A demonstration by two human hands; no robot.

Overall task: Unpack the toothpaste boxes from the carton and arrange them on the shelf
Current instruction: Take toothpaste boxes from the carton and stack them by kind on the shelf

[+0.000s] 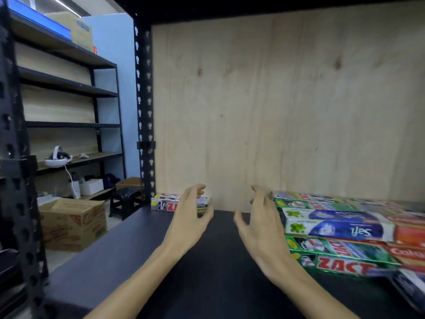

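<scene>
Beyond the left hand: a grey toothpaste box (161,202) lies flat at the back corner of the shelf (128,245), partly hidden by that hand's fingers; whether they touch it I cannot tell.
Beside the right hand: stacked toothpaste boxes (333,229), green, blue and red, lie in rows just past its knuckles.
Progress: a good many boxes look placed already; the dark board between the two hands is bare, so I'd judge more are to come.
Carton: a brown carton (73,223) sits on the floor, well off to the left hand's side; its contents are hidden.
Left hand (190,217): reached forward, fingers loosely spread, gripping nothing.
Right hand (262,224): reached forward alongside, fingers relaxed, palm turned inward, also holding nothing.
</scene>
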